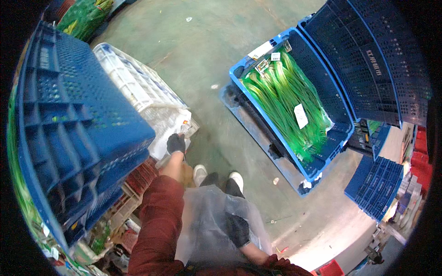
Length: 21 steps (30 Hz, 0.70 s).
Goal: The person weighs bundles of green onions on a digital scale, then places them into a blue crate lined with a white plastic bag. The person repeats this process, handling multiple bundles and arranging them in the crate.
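My left hand point(176, 143), in a dark glove, reaches forward with its fingers curled, at the near corner of a white plastic crate point(138, 79). Crumpled clear plastic point(187, 129) with a small orange-red mark lies by its fingertips; whether the hand grips it is unclear. Close to my body, my right hand point(237, 229), also gloved, rests against a translucent plastic sheet point(207, 220) hanging in front of my legs. The fingers of that hand are partly hidden. To the right, a blue plastic crate point(291, 31) holds bundles of long green stalks point(283, 93) with white tags.
Tall blue crates point(86, 100) stand close on my left; more blue crates point(373, 62) rise at the right. A blue platform point(248, 131) sits under the crate of stalks. Folded blue crates point(376, 186) are stacked farther right. Small litter dots the concrete floor point(200, 45).
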Each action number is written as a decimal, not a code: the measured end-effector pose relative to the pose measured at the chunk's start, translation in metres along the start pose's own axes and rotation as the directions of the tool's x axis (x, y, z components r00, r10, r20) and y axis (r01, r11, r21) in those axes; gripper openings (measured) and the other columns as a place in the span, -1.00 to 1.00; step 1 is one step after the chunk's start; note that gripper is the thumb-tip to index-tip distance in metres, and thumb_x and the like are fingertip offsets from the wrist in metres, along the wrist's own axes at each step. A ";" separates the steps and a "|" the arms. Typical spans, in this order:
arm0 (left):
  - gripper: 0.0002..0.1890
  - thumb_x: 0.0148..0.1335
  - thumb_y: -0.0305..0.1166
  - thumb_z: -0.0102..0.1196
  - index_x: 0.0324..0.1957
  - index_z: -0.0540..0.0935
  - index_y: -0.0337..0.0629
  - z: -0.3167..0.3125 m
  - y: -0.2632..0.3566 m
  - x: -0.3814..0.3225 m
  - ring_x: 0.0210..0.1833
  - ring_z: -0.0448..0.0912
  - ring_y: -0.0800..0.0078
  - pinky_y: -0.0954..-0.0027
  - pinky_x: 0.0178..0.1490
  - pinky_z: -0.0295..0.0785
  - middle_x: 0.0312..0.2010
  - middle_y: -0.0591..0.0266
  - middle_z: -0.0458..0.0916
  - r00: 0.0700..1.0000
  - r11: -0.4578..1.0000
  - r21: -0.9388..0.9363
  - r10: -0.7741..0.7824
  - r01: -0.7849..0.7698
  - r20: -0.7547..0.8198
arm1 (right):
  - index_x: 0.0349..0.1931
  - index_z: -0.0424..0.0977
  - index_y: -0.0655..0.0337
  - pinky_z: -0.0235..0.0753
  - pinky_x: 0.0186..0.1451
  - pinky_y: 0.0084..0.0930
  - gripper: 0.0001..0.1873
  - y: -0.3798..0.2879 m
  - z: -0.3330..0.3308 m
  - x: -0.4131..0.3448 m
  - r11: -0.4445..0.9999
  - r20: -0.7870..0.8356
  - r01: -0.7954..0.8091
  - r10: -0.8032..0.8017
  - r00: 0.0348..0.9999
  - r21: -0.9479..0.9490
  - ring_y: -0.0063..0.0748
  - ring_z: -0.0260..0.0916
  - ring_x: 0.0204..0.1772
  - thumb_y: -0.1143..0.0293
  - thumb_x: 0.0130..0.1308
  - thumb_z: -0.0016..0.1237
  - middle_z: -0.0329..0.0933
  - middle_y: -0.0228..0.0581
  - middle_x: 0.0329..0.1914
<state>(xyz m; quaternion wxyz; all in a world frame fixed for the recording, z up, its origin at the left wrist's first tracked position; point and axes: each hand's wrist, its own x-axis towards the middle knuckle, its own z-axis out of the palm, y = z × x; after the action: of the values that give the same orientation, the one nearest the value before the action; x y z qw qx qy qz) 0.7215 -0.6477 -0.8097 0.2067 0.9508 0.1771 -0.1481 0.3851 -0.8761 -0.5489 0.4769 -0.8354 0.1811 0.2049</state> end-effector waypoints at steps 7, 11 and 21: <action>-0.53 0.27 0.00 0.06 0.12 0.58 -0.02 0.086 0.001 0.109 0.21 0.42 -0.04 0.06 0.31 0.29 0.13 -0.14 0.50 0.925 0.938 -0.214 0.317 -0.272 0.212 | 0.03 0.55 0.17 0.50 0.07 -0.15 -0.67 0.000 0.008 0.060 0.995 -0.032 0.100 -0.100 0.995 0.007 0.04 0.54 0.00 0.32 0.30 -0.05 0.60 0.02 -0.05; -0.34 0.27 -0.01 0.08 0.36 0.32 -0.01 0.065 0.001 0.128 0.22 0.43 0.12 0.07 0.27 0.33 0.27 -0.05 0.37 0.801 0.166 -0.784 -0.091 0.599 0.592 | 0.02 0.56 0.18 0.51 0.05 -0.14 -0.68 -0.011 0.003 0.076 0.991 -0.039 0.135 -0.134 0.990 0.021 0.04 0.55 -0.02 0.34 0.28 -0.04 0.60 0.02 -0.07; -0.51 0.41 -0.28 -0.02 0.34 0.34 -0.14 -0.183 0.009 -0.095 0.29 0.34 0.42 0.33 0.34 0.21 0.22 0.21 0.41 0.926 0.600 -0.723 -0.088 0.343 0.367 | -0.04 0.59 0.22 0.47 0.14 -0.23 -0.72 -0.046 -0.019 0.059 0.989 0.106 -0.117 0.127 0.986 -0.092 0.05 0.51 0.04 0.34 0.30 -0.01 0.58 0.07 -0.03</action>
<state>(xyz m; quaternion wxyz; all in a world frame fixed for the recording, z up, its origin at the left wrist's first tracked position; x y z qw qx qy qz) 0.6782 -0.5996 -0.6134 0.5997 0.7059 0.3053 -0.2208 0.4617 -0.8767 -0.5373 0.4365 -0.8297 0.1960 0.2876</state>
